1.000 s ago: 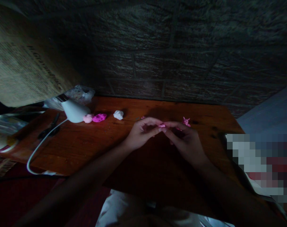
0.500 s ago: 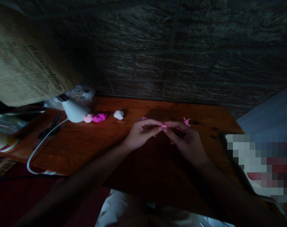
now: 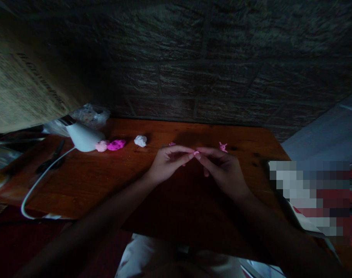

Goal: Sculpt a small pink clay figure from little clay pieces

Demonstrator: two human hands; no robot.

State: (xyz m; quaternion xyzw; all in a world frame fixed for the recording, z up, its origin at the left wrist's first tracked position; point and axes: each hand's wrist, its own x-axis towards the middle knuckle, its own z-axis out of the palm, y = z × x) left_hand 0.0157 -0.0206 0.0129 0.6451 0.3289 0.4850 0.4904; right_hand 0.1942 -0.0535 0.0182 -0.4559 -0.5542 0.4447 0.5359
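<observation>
A small piece of pink modelling clay (image 3: 196, 153) is pinched between the fingertips of both hands, above the middle of the table. My left hand (image 3: 168, 162) holds it from the left with thumb and forefinger. From the right, my right hand (image 3: 222, 168) grips the same piece, thumb and forefinger closed on it. Just behind the right hand stands a little pink clay figure (image 3: 223, 147) with thin points on top. Another bit of pink clay (image 3: 172, 144) lies behind the left hand, partly hidden by it.
On the wooden table (image 3: 129, 173), left of my hands, sit a white lump (image 3: 140, 141), a magenta lump (image 3: 117, 144) and a pale pink lump (image 3: 101, 145). A white lamp base (image 3: 84, 137) with a cable, and dark scissors (image 3: 51, 160), lie farther left. A stone wall (image 3: 176, 81) rises behind.
The view has turned slightly to the right, so the table things appear shifted left. Both hands still pinch the pink clay, with only slight finger movement.
</observation>
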